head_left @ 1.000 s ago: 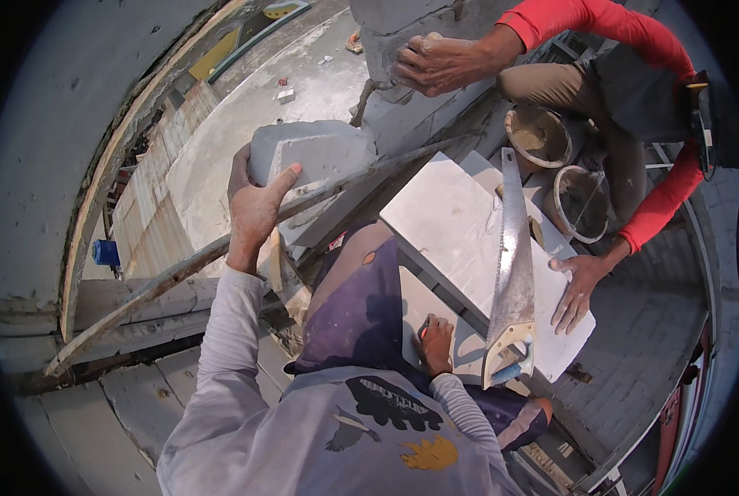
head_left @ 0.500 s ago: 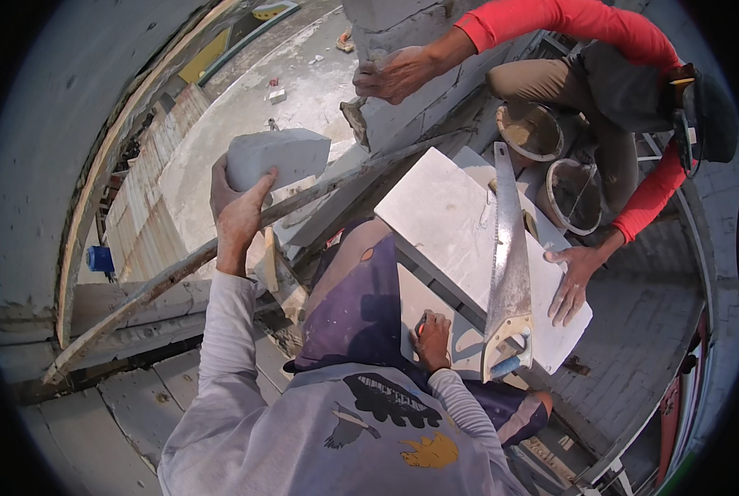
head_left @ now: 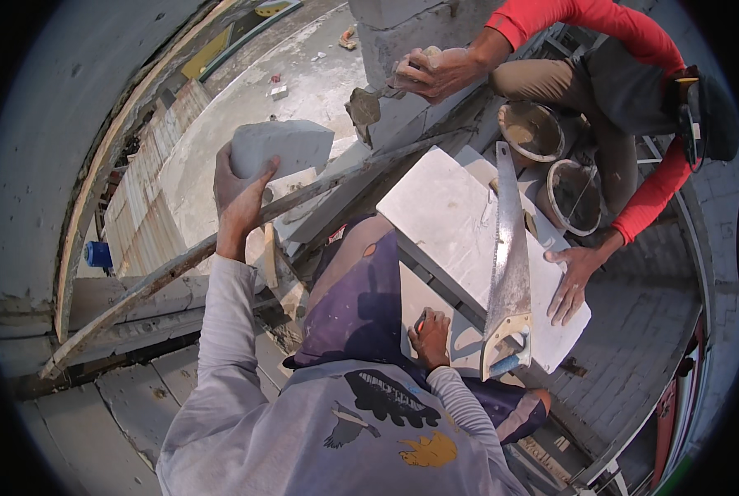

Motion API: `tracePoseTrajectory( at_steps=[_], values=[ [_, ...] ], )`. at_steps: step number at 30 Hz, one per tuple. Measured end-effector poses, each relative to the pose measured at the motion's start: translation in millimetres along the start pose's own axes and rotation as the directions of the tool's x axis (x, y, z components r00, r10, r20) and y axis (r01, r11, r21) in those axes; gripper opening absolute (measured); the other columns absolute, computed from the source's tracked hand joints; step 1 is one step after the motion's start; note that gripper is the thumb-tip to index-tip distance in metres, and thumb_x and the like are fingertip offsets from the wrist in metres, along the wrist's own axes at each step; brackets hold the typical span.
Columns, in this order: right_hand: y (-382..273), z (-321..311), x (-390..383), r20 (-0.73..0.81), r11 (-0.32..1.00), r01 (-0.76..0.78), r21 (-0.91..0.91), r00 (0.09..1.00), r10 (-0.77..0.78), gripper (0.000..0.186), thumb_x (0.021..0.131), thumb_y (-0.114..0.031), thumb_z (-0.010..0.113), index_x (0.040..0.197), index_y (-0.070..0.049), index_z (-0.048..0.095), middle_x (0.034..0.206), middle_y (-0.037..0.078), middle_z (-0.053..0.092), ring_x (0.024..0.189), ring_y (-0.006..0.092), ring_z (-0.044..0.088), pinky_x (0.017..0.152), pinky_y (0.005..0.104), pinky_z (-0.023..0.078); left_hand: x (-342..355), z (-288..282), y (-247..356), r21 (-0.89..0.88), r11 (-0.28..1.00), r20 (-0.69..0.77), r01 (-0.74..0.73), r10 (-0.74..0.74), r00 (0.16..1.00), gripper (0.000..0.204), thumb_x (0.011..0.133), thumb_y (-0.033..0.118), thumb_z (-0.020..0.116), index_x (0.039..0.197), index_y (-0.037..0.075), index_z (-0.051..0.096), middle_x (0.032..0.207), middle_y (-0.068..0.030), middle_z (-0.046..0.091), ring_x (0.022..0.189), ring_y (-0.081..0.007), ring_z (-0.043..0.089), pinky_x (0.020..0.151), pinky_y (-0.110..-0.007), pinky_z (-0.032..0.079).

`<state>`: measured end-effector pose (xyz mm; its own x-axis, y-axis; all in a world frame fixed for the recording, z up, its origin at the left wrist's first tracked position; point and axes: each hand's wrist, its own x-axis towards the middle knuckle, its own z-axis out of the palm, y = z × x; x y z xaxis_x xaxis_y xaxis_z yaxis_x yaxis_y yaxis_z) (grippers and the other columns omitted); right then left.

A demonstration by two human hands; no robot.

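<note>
Head: grey block (head_left: 291, 146), long axis pointing right

bright daylight | crisp shadow on purple shorts (head_left: 345, 310) | white slab (head_left: 440, 207) very bright | edges bent, corners black

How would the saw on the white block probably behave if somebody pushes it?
The saw has a thin metal blade, so it may bend slightly. Lying flat, it should probably slide, not roll. Its handle overhangs the white block, so pressing there might tip it.
</note>
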<state>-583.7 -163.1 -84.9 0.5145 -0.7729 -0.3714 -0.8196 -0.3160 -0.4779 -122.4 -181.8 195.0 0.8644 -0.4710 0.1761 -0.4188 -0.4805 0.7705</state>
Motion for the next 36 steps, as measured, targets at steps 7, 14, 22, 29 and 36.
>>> tracePoseTrajectory(
  at_steps=[7,14,22,29,36],
  values=[
    [2.2,6.7,-0.6,-0.044,1.0,-0.003,-0.013,0.999,0.002,0.076,0.082,-0.028,0.089,0.145,-0.003,0.053,0.131,0.023,0.055,0.126,0.0444,0.05,0.107,0.0547,0.047,-6.8,2.3,-5.0,-0.254,0.967,0.065,-0.002,0.019,0.998,0.079,0.088,0.033,0.091,0.146,-0.004,0.053,0.135,-0.0179,0.067,0.121,-0.0319,0.068,0.107,-0.041,0.053],
    [-1.7,2.8,-0.2,-0.009,0.999,-0.046,0.013,0.999,0.046,0.074,0.083,-0.029,0.09,0.144,-0.006,0.054,0.13,0.022,0.055,0.125,0.0441,0.051,0.106,0.0547,0.048,-49.7,43.9,-8.3,-0.855,0.204,0.437,0.477,-0.21,0.874,0.074,0.095,0.032,0.082,0.152,0.002,0.047,0.153,-0.0175,0.053,0.14,-0.034,0.055,0.122,-0.054,0.044],
    [-3.3,1.8,-1.0,-0.021,0.999,-0.049,-0.009,0.999,0.049,0.072,0.085,-0.029,0.088,0.143,-0.006,0.054,0.13,0.02,0.056,0.127,0.0416,0.05,0.105,0.0532,0.049,-72.8,188.5,53.9,-0.677,-0.403,0.696,0.615,-0.081,0.713,0.062,0.104,0.04,0.071,0.152,0.006,0.05,0.154,-0.015,0.056,0.145,-0.0342,0.052,0.125,-0.057,0.041],
    [-0.3,6.0,-5.4,-0.03,0.997,-0.067,-0.032,0.997,0.066,0.071,0.085,-0.032,0.088,0.142,-0.006,0.054,0.131,0.02,0.056,0.128,0.0409,0.05,0.104,0.053,0.05,-80.9,260.8,83.6,-0.541,-0.417,0.826,0.73,-0.101,0.555,0.063,0.105,0.049,0.061,0.153,0.009,0.051,0.154,-0.013,0.055,0.141,-0.0317,0.052,0.122,-0.051,0.041],
    [-1.4,5.3,-4.6,-0.021,0.998,-0.049,-0.047,0.999,0.048,0.072,0.086,-0.033,0.088,0.143,-0.006,0.054,0.132,0.02,0.055,0.128,0.0412,0.051,0.105,0.053,0.05,-87.4,276.8,88.3,-0.537,-0.439,0.823,0.72,-0.088,0.561,0.062,0.106,0.05,0.058,0.153,0.01,0.053,0.154,-0.012,0.055,0.14,-0.0322,0.052,0.118,-0.05,0.043]
  ],
)
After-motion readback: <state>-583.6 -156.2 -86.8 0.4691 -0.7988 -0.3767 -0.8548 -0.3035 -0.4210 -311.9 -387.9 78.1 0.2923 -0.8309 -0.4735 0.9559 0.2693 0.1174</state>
